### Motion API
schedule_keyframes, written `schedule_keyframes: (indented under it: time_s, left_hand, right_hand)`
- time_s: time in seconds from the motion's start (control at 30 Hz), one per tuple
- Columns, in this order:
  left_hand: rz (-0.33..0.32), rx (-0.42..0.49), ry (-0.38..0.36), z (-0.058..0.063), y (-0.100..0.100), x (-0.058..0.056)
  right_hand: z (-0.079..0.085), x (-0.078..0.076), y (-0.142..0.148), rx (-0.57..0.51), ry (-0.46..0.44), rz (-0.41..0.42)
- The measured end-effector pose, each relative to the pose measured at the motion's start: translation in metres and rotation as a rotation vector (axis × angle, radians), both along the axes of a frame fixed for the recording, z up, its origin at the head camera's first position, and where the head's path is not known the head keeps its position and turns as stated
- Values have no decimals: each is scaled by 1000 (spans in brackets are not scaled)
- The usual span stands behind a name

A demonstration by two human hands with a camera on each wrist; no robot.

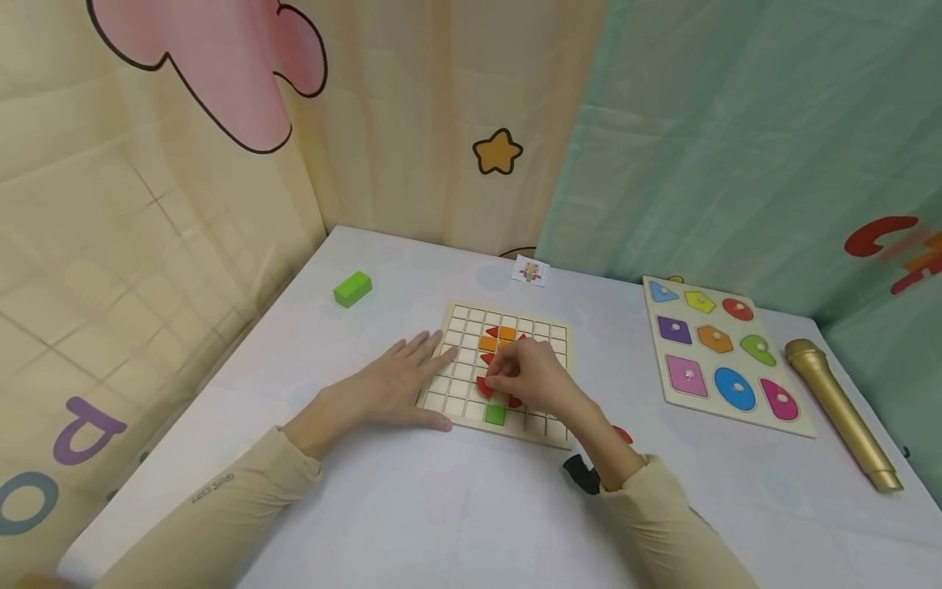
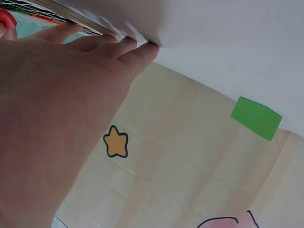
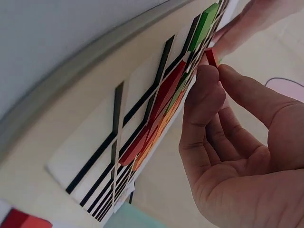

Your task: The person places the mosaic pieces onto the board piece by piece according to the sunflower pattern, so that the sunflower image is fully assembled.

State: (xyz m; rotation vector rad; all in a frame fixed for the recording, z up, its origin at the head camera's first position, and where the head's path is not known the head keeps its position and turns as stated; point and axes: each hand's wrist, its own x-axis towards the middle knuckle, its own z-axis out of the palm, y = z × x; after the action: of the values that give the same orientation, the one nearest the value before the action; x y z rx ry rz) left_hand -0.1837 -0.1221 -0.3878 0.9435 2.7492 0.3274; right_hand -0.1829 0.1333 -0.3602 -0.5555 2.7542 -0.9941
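Observation:
A wooden grid board [image 1: 456, 393] lies on the white table, with orange squares [image 1: 507, 334], red pieces and a green square [image 1: 495, 415] set on it. My left hand [image 1: 393, 384] is spread over the board's left edge, fingers straight. Between thumb and index finger, my right hand [image 1: 536, 376] pinches a small red piece [image 3: 212, 57] just above the grid, left of the middle. In the right wrist view, other red pieces [image 3: 166, 88] sit in the cells beside that hand. The right hand hides part of the pattern in the head view.
A green block [image 1: 352, 289] lies at the back left, and a small picture card [image 1: 531, 271] at the back. To the right are a knobbed shape puzzle [image 1: 710, 362] and a gold microphone [image 1: 842, 413]. A black object [image 1: 581, 474] and a red piece [image 1: 623, 434] lie by my right wrist.

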Motion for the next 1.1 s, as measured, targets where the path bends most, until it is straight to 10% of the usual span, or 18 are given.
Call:
schedule_keyframes:
  time_s: [1.1]
  left_hand:
    - [7, -2, -9, 0, 0, -1]
  right_hand:
    - [-9, -1, -4, 60, 10, 32]
